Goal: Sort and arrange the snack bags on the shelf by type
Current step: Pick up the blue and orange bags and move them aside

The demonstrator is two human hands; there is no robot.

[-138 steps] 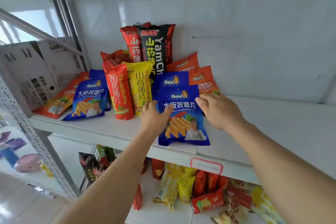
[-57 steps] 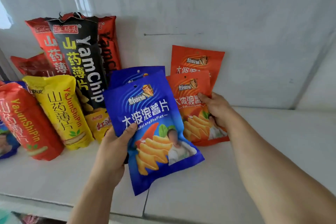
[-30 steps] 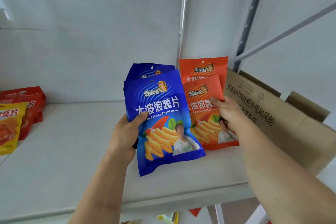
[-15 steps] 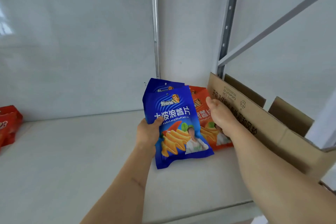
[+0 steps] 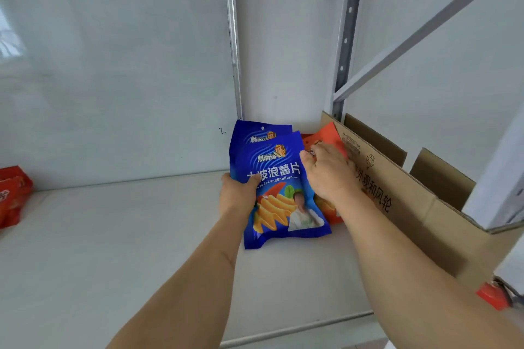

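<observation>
Left hand [image 5: 237,195] grips two blue chip bags [image 5: 279,187] at their left edge, low on the shelf [image 5: 119,238]. Right hand [image 5: 329,171] holds orange bags [image 5: 326,137] against the cardboard box [image 5: 419,195]; finger position hidden.

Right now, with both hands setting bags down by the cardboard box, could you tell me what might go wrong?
The orange bags are wedged against the cardboard box under the right hand; they could crumple or slip behind its flap. The blue bags, gripped by the left hand, overlap the orange ones, so the two types could end up mixed.
</observation>
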